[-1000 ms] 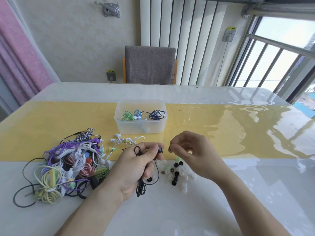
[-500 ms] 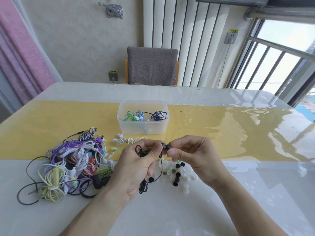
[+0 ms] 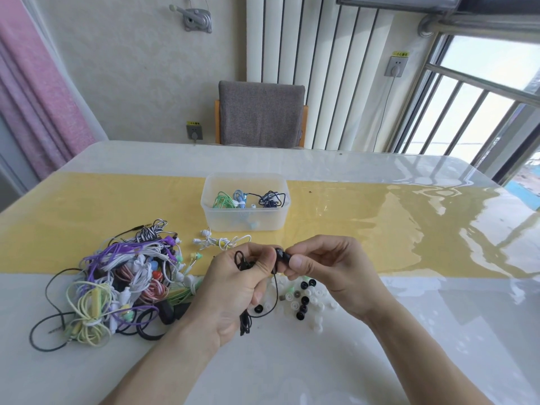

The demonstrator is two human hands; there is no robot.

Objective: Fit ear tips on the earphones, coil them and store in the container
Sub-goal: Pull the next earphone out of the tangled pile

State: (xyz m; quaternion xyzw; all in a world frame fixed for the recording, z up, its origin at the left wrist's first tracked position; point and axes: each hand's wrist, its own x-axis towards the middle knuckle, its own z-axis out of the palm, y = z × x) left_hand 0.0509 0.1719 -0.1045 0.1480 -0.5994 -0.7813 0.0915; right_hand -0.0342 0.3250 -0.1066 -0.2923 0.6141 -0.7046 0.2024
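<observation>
My left hand (image 3: 236,290) grips a black earphone (image 3: 280,256) with its cable looped through the fingers and hanging below the palm. My right hand (image 3: 330,270) pinches a black ear tip (image 3: 287,256) against the earbud's end. Both hands meet above a scatter of loose black and white ear tips (image 3: 304,299) on the table. A clear plastic container (image 3: 245,222) stands behind the hands, holding three coiled earphones, green, blue and dark.
A tangled heap of earphones (image 3: 117,279) in purple, white, yellow and red lies to the left. A white earphone set (image 3: 219,241) lies before the container. A grey chair (image 3: 261,112) stands beyond the table's far edge.
My right hand moved left to meet my left hand and now presses the ear tip on the earbud. The hands were apart a second ago.
</observation>
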